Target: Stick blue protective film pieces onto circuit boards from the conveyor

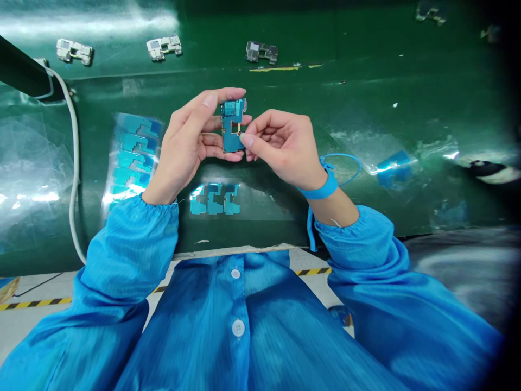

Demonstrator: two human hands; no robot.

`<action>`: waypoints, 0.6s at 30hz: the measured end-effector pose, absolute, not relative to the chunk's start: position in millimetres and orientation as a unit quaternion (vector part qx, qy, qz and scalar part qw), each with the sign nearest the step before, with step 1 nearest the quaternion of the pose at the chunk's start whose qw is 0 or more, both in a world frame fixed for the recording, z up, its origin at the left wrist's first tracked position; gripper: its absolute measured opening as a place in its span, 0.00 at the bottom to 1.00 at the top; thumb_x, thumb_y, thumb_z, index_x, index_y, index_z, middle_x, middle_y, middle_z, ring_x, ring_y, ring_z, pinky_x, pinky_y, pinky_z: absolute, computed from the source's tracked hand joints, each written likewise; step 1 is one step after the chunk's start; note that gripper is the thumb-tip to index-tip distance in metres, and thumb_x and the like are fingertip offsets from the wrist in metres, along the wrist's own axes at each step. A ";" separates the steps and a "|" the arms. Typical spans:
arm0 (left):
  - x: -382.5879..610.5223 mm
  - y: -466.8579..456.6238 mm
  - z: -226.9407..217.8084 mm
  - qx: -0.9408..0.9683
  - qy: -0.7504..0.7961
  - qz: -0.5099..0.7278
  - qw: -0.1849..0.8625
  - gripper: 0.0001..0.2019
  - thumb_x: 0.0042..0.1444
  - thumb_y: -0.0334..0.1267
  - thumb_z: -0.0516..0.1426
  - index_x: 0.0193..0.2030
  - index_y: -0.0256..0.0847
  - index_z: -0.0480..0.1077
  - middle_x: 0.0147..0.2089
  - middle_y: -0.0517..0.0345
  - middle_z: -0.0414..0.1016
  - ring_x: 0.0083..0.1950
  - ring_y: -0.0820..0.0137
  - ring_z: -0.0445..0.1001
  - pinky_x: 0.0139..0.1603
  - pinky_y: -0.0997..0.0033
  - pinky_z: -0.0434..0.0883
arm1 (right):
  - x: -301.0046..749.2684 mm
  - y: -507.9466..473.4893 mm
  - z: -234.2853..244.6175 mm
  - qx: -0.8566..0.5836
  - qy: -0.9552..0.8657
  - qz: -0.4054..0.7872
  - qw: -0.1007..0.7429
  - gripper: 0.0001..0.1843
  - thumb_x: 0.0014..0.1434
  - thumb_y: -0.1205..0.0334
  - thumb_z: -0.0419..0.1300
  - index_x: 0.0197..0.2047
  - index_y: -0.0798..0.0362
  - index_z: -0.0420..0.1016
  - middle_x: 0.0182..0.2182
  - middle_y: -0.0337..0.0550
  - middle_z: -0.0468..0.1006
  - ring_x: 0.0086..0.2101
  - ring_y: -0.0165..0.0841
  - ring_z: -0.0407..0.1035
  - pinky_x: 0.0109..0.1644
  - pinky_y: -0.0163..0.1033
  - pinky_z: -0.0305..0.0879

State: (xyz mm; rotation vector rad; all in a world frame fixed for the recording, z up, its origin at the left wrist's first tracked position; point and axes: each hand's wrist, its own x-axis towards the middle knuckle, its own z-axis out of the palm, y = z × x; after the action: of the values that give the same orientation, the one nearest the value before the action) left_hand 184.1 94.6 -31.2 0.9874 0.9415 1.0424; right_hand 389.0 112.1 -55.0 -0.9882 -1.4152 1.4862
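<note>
Between the fingers and thumb of my left hand point(186, 127) a small circuit board point(231, 140) is held upright above the bench. Its face towards me is mostly blue, with a cut-out near the middle. My right hand point(288, 145) is closed at the board's lower right edge, thumb on the face and fingertips curled beside it, partly hidden. Below the hands lies a clear sheet bearing three blue cut-shape stickers point(215, 199). Left of my left wrist is a larger sheet of similar blue stickers point(132, 152).
Along the back of the green bench point(195, 81) lie several circuit boards, among them a pale one point(163, 48) and a darker one point(261, 52). A white cable point(73, 136) runs down the left. Clear film with a blue piece point(394, 168) lies right. A blue wrist strap point(321, 187) trails a coiled cord.
</note>
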 end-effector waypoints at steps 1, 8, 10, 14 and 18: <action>184.1 94.6 -31.4 0.434 0.414 0.461 0.654 0.20 0.75 0.56 0.61 0.63 0.47 0.81 0.48 0.51 0.86 0.44 0.55 0.89 0.48 0.50 0.90 | 389.0 112.1 -54.9 -0.395 -0.563 0.593 0.419 0.24 0.59 0.44 0.81 0.36 0.51 0.76 0.29 0.37 0.78 0.28 0.28 0.75 0.35 0.36 0.80; 185.3 94.2 -30.9 0.428 0.419 0.467 0.650 0.21 0.73 0.57 0.62 0.61 0.46 0.82 0.49 0.48 0.86 0.44 0.52 0.89 0.47 0.48 0.90 | 388.5 112.1 -54.9 -0.390 -0.579 0.582 0.418 0.28 0.57 0.37 0.80 0.35 0.50 0.75 0.29 0.37 0.78 0.28 0.28 0.74 0.36 0.36 0.81; 185.4 94.2 -30.9 0.433 0.420 0.465 0.648 0.22 0.73 0.58 0.62 0.62 0.46 0.82 0.50 0.50 0.86 0.43 0.55 0.88 0.47 0.50 0.90 | 388.6 112.1 -54.9 -0.388 -0.584 0.579 0.417 0.29 0.57 0.34 0.80 0.35 0.50 0.75 0.29 0.37 0.78 0.28 0.28 0.74 0.36 0.37 0.82; 185.0 94.5 -30.9 0.443 0.418 0.459 0.647 0.21 0.74 0.57 0.61 0.63 0.48 0.81 0.51 0.52 0.87 0.43 0.58 0.87 0.46 0.53 0.90 | 388.8 112.3 -55.5 -0.395 -0.579 0.581 0.414 0.29 0.56 0.36 0.81 0.35 0.49 0.74 0.29 0.37 0.78 0.28 0.30 0.75 0.36 0.38 0.82; 184.7 94.7 -31.2 0.447 0.426 0.455 0.641 0.20 0.74 0.58 0.61 0.62 0.50 0.82 0.51 0.53 0.87 0.43 0.59 0.86 0.46 0.53 0.90 | 388.8 112.6 -56.1 -0.400 -0.562 0.592 0.417 0.25 0.58 0.45 0.82 0.36 0.50 0.75 0.30 0.37 0.77 0.29 0.29 0.76 0.35 0.36 0.80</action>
State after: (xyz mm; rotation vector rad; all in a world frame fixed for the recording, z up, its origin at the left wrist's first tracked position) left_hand 184.7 94.7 -31.2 1.0200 0.9718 1.0369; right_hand 388.8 112.6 -56.1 -1.0038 -1.4097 1.4855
